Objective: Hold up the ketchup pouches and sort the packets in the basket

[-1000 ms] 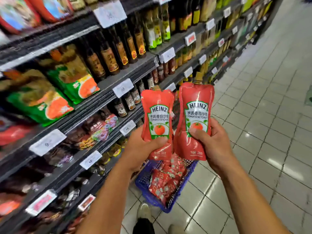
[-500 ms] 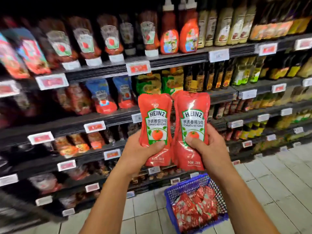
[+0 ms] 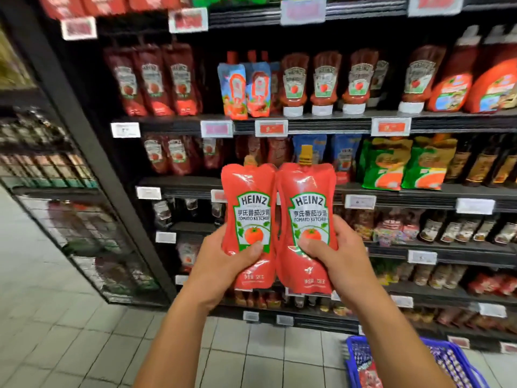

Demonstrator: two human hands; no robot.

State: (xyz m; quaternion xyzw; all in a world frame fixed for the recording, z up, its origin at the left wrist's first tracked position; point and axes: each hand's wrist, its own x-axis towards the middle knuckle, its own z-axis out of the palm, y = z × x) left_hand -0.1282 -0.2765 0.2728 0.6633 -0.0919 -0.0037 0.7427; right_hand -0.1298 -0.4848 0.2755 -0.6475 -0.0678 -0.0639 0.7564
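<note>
Hands are raised side by side in front of the shelves [image 3: 307, 126], both forearms reaching up from below; the left hand [image 3: 223, 261] grips the left ketchup pouch [image 3: 249, 217] low on its body with the thumb across the label, and the right hand [image 3: 338, 259] grips the right ketchup pouch [image 3: 307, 219] the same way. There are two pouches, upright and touching each other along their inner edges; one blue basket [image 3: 453, 359] stands on the tiled floor at the lower right, with red packets inside.
</note>
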